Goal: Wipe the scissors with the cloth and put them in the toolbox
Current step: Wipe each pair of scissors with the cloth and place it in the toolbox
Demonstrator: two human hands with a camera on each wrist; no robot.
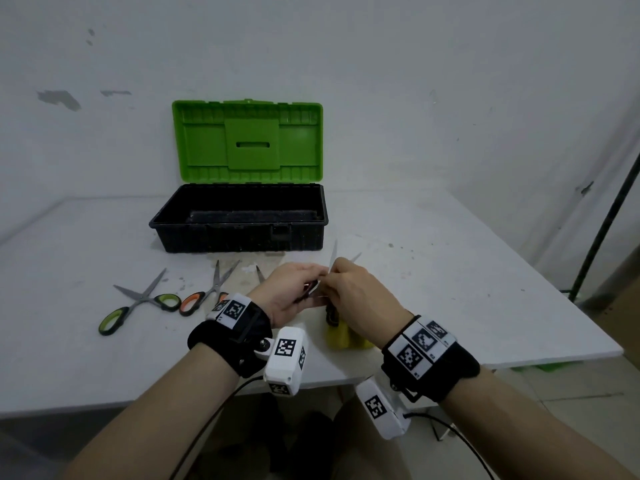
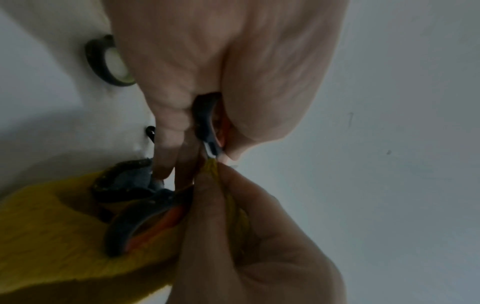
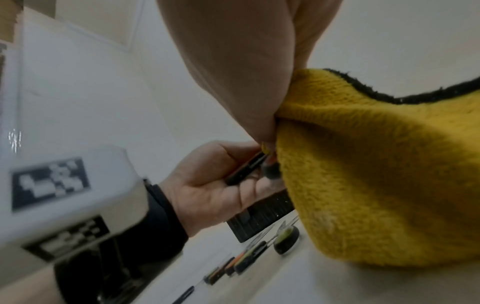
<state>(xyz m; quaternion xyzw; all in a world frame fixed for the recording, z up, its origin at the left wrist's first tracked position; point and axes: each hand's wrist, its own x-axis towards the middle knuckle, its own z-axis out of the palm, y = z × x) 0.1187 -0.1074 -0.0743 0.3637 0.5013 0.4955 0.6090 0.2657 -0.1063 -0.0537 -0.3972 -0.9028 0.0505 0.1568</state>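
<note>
Above the table's front edge my left hand (image 1: 304,285) grips a pair of scissors (image 1: 334,255) by the dark, orange-lined handles (image 2: 207,123); the blades point up and away, slightly apart. My right hand (image 1: 346,289) pinches the yellow cloth (image 3: 376,174) round the scissors just above the handles, and the rest of the cloth (image 1: 341,337) hangs below it. The black toolbox (image 1: 239,233) stands behind the hands with its green lid (image 1: 247,140) upright; its inside looks bare.
On the white table (image 1: 450,289), left of my hands, lie green-handled scissors (image 1: 138,306) and orange-handled scissors (image 1: 207,289); a third pair (image 1: 259,273) shows partly behind my left wrist. A dark pole (image 1: 602,230) leans at the right. The wall is close behind the toolbox.
</note>
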